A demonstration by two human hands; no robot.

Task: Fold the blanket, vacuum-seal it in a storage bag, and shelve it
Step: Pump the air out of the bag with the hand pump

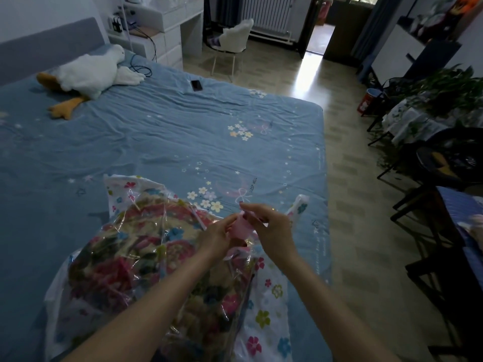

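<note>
Both bare forearms are reaching over the floral-print clear plastic storage bag (146, 257) lying on the blue bed (156, 131), multicoloured folded blanket (125, 246) already inside. Left hand (217, 237) and right hand (271, 228) are pinching a small pink clip (239, 227) at the bag's mouth; sealing, vacuuming and shelving apparently remain.

The blue bed sheet (183, 131) has small dark words printed on it. They say "SLEEP WELL" and stand next to a pale pink moon and bow picture, close to the white flowers in the print. The letters run sideways, up and down the sheet. More tiny print runs in a line along the right edge of the sheet, but it is too small to read. The red cup (368, 101) on the floor by the plants has a white picture on it, and no words can be made out there.
</note>
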